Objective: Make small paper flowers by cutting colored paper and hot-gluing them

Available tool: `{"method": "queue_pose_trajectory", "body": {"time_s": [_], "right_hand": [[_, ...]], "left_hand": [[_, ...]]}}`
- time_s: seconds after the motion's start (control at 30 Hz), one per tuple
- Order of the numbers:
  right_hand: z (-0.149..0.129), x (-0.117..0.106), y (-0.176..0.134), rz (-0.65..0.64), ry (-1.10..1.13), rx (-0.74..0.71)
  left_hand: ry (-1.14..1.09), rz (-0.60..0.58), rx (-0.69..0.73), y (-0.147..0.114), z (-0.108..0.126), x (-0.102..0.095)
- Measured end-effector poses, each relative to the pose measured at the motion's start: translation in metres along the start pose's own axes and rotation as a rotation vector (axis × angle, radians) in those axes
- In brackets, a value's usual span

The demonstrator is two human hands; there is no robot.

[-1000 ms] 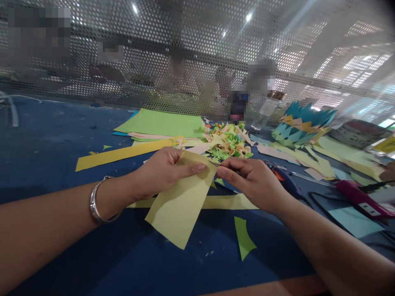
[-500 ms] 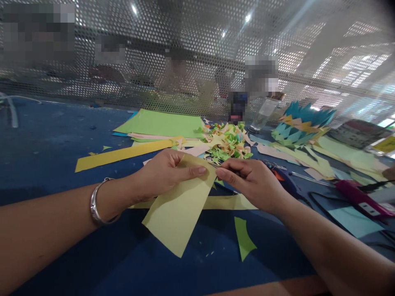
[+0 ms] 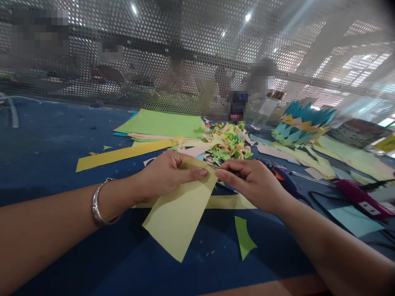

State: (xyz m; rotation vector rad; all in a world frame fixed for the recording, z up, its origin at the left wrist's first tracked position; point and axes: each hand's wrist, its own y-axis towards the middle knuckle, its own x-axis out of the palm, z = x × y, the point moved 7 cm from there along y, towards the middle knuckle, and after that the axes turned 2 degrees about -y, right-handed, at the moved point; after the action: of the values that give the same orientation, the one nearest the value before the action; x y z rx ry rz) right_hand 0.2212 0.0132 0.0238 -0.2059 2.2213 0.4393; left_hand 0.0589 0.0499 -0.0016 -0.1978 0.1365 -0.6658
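My left hand [image 3: 173,170] pinches a pale yellow sheet of paper [image 3: 182,216] near its top edge, thumb on the near face. The sheet hangs tilted toward me. At its upper right edge my right hand [image 3: 249,176] is closed around scissors [image 3: 213,166]; only a thin bit of metal blade shows, the handles being hidden in the fingers. Behind the sheet lies a pale yellow strip [image 3: 228,202]. A curved green paper scrap [image 3: 244,238] rests on the blue table below my right hand.
Beyond my hands is a heap of paper cuttings [image 3: 230,142], with a green sheet stack [image 3: 163,123] and a yellow strip [image 3: 123,155] to its left. Rightward stand a bottle [image 3: 263,114], a paper crown [image 3: 304,123], a glue gun [image 3: 285,181] and a magenta power strip [image 3: 361,199]. Perforated metal panel [image 3: 191,86] behind.
The sheet and my left thumb have shifted slightly right, toward the scissors. The sheet's lower corner hangs a little lower. My right hand stays nearly in place.
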Motion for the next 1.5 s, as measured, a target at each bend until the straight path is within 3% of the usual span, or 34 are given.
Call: {"method": "queue_pose_trajectory", "body": {"time_s": [0.4, 0.77, 1.5], "right_hand": [[-0.003, 0.001, -0.001, -0.021, 0.024, 0.004], [-0.003, 0.003, -0.001, -0.028, 0.005, -0.006], [-0.006, 0.006, -0.002, -0.046, 0.017, -0.030]], "left_hand": [[-0.012, -0.028, -0.033, -0.002, -0.003, 0.001], [-0.136, -0.123, -0.045, -0.003, -0.006, 0.010], [-0.085, -0.153, -0.059, -0.003, -0.007, 0.013]]}}
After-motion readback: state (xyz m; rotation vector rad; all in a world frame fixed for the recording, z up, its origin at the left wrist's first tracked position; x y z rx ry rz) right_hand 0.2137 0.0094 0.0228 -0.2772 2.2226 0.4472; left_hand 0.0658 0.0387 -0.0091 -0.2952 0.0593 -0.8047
